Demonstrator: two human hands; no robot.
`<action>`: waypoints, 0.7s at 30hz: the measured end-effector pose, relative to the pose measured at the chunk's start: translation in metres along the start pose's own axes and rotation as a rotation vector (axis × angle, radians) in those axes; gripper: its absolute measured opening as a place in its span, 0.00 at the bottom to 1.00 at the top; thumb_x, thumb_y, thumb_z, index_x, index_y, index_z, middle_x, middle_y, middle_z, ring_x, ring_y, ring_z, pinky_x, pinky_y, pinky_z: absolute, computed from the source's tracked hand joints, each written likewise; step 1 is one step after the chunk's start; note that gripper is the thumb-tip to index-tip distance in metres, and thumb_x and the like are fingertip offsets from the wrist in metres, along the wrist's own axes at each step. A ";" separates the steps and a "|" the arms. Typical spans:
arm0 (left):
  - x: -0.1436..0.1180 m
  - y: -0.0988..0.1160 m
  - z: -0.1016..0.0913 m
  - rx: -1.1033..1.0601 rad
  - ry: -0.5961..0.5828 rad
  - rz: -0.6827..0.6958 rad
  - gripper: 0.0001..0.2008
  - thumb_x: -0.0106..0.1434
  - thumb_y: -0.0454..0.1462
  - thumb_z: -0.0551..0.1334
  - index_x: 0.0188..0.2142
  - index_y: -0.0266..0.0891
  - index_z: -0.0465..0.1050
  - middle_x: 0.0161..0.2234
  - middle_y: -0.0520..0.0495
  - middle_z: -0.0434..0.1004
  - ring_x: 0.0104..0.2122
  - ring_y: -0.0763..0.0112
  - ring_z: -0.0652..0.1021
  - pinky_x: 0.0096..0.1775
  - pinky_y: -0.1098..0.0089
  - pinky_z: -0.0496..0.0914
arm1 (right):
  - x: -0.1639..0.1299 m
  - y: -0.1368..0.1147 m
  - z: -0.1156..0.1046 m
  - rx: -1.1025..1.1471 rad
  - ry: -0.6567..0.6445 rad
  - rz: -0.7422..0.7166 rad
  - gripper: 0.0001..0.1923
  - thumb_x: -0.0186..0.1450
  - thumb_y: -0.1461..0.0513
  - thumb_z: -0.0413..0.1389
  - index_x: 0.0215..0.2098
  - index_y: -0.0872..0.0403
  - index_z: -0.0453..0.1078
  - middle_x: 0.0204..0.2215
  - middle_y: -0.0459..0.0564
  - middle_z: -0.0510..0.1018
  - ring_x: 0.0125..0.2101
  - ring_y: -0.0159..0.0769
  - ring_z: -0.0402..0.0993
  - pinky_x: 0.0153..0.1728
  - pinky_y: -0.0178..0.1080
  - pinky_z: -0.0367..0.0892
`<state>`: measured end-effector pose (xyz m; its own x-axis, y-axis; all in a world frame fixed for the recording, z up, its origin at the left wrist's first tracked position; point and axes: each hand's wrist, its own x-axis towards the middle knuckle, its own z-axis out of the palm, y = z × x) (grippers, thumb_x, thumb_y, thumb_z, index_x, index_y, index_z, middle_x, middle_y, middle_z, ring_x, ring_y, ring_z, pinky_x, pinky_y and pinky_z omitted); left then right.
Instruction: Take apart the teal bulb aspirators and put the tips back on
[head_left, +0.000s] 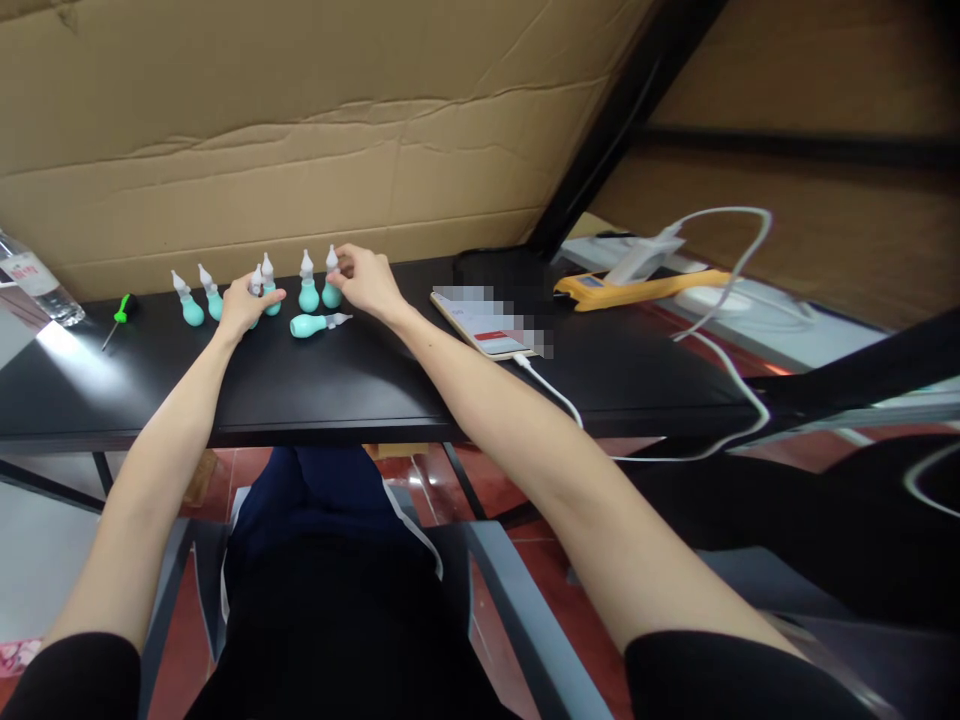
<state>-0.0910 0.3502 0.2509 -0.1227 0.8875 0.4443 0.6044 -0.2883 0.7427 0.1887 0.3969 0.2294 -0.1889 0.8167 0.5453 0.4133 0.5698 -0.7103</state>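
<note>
— What do the hands have?

— My right hand (367, 280) has its fingers pinched on the white tip of the rightmost bulb (331, 280), which stands upright on the black bench (375, 380). My left hand (244, 305) is curled around another bulb (255, 290) in the same row.

— And the rest?

— Four more teal bulbs stand in that row; one lies on its side (315, 323) just in front, between the hands. A green screwdriver (118, 315) lies well to the left, a phone (487, 325) to the right.

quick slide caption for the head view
Both hands, left hand and right hand, touch teal bulb aspirators standing on a black table.
</note>
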 end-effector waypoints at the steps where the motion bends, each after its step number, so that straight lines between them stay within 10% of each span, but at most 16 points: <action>1: -0.001 0.002 0.000 0.013 0.011 0.008 0.14 0.59 0.37 0.84 0.37 0.42 0.82 0.32 0.52 0.77 0.37 0.62 0.77 0.48 0.61 0.73 | 0.000 0.000 0.000 -0.009 0.003 0.005 0.18 0.72 0.65 0.72 0.60 0.51 0.87 0.53 0.58 0.94 0.55 0.60 0.92 0.76 0.69 0.78; 14: 0.005 -0.005 0.000 0.003 0.284 0.208 0.30 0.79 0.69 0.68 0.41 0.48 0.75 0.35 0.51 0.78 0.43 0.59 0.83 0.56 0.60 0.77 | 0.002 -0.001 -0.001 -0.043 0.129 -0.024 0.29 0.75 0.54 0.72 0.72 0.53 0.80 0.66 0.67 0.88 0.69 0.70 0.84 0.79 0.73 0.73; 18: 0.006 -0.012 -0.001 -0.082 0.370 0.244 0.22 0.88 0.60 0.56 0.44 0.50 0.67 0.39 0.49 0.75 0.43 0.56 0.82 0.58 0.55 0.77 | -0.003 -0.023 -0.018 -0.042 0.266 -0.237 0.26 0.85 0.44 0.61 0.72 0.49 0.80 0.66 0.65 0.85 0.69 0.67 0.81 0.75 0.71 0.74; 21: 0.008 -0.016 -0.004 -0.088 0.384 0.266 0.10 0.85 0.48 0.59 0.45 0.50 0.64 0.42 0.47 0.75 0.46 0.54 0.80 0.60 0.53 0.77 | -0.010 -0.041 -0.027 -0.113 0.126 -0.423 0.19 0.87 0.50 0.57 0.60 0.49 0.86 0.53 0.60 0.89 0.56 0.58 0.85 0.65 0.63 0.80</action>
<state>-0.1047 0.3606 0.2447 -0.2649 0.5862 0.7656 0.5876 -0.5314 0.6102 0.1981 0.3626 0.2650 -0.2550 0.4927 0.8320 0.4193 0.8317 -0.3640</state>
